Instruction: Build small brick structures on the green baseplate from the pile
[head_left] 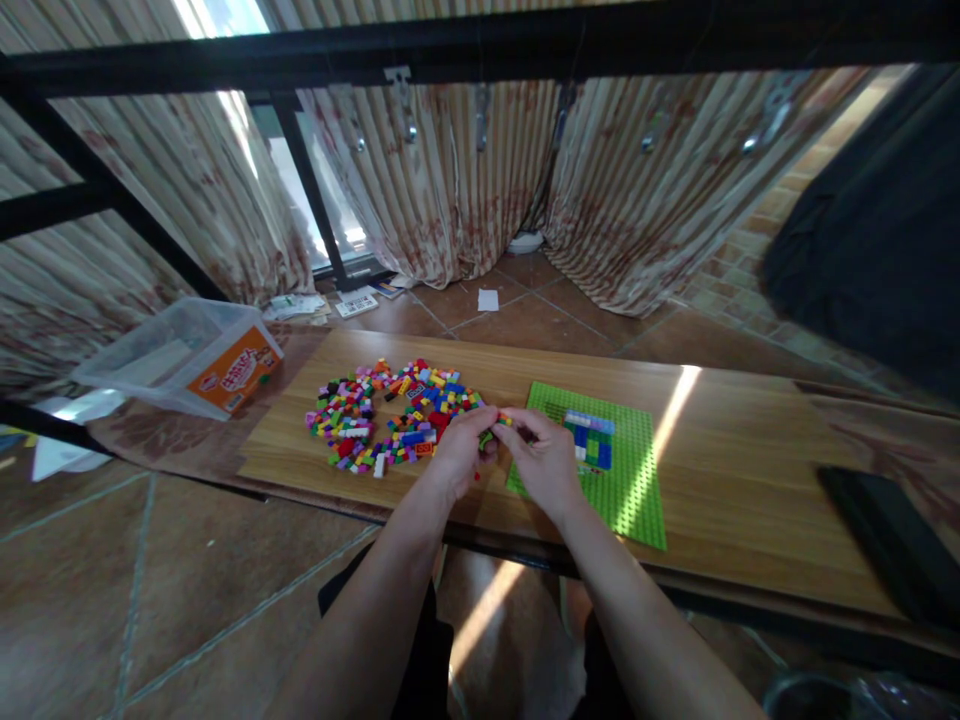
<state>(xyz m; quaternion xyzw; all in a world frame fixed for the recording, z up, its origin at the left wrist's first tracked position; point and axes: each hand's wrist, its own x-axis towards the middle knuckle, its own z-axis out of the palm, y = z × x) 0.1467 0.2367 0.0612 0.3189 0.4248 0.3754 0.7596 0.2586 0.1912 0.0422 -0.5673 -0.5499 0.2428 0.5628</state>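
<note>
My left hand [466, 447] and my right hand [541, 455] meet between the brick pile and the baseplate, fingers closed on small toy bricks [504, 421]. Yellow, red and green bits show between the fingertips; their exact shape is hidden. Under my right hand lies the left part of a green studded baseplate [637, 440]. On it stands a low build of blue, white and green bricks [596, 445], partly covered by that hand. Just left of my left hand spreads a ring-shaped pile of loose, many-coloured bricks [352, 415]. A tiny red piece [477, 477] is near my left hand.
A clear plastic bin [165, 350] with an orange label stands at the table's left end. On the right of the wooden table [735, 480] lies a dark flat object [892, 535]. A black metal bar [480, 50] crosses above, before curtains [450, 180].
</note>
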